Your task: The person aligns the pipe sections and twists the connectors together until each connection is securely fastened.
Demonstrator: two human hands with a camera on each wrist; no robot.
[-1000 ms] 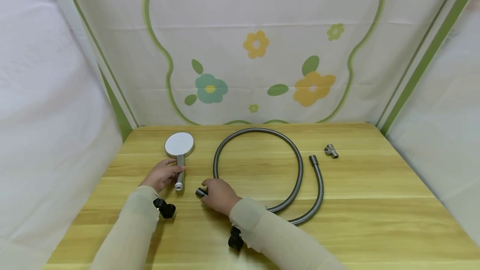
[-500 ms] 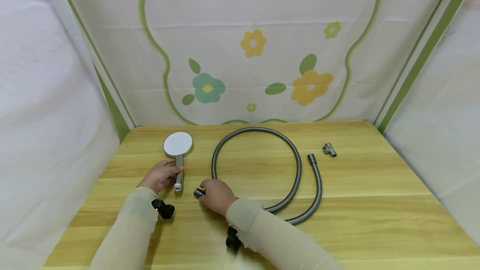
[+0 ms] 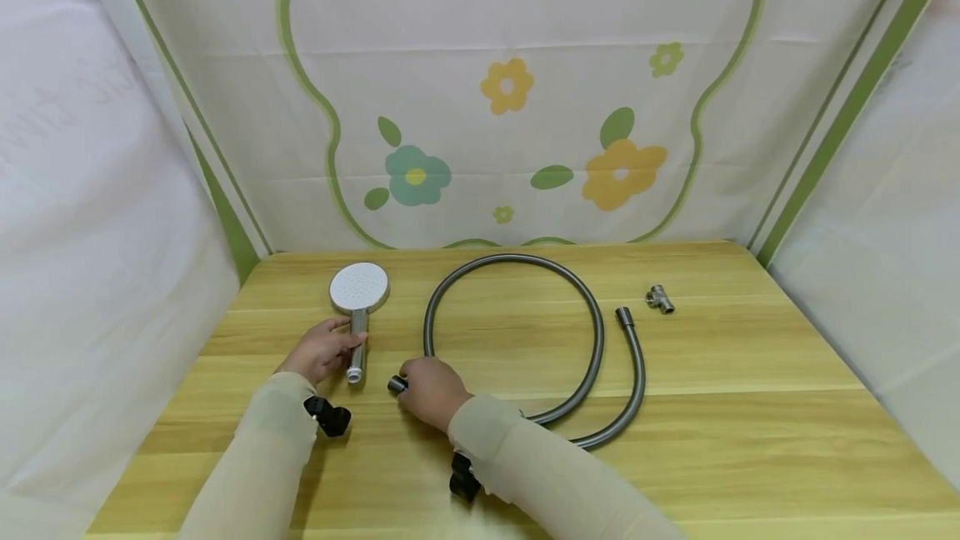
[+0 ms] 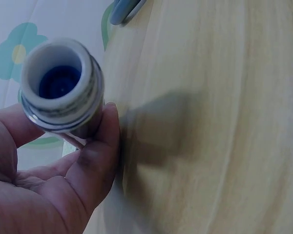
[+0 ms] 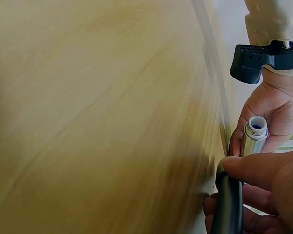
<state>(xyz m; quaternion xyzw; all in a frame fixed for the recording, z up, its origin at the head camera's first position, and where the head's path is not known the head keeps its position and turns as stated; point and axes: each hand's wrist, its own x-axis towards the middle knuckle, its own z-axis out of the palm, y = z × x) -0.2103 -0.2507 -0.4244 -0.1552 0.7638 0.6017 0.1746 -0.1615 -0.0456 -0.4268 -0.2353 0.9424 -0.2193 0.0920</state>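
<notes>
A round hand shower head (image 3: pixel 360 287) with a white face and chrome handle is at the left of the table. My left hand (image 3: pixel 318 352) holds its handle between thumb and fingers. The handle's threaded end (image 4: pixel 75 105), with a blue inside, faces the left wrist camera. A dark grey shower hose (image 3: pixel 640 369) lies in a big loop at the middle. My right hand (image 3: pixel 433 394) pinches the hose near its left end fitting (image 3: pixel 397 385). In the right wrist view, the hose end (image 5: pixel 228 204) points towards the threaded handle end (image 5: pixel 256 129), with a gap between them.
A small metal T-shaped pipe fitting (image 3: pixel 660 299) lies at the back right, near the hose's other end (image 3: pixel 625 317). Flower-patterned cloth (image 3: pixel 506 148) hangs behind the wooden table (image 3: pixel 750 457), and white cloth walls stand at both sides.
Both hands keep their holds and nearly the same places. The shower head's face has tipped very slightly to the right since half a second ago.
</notes>
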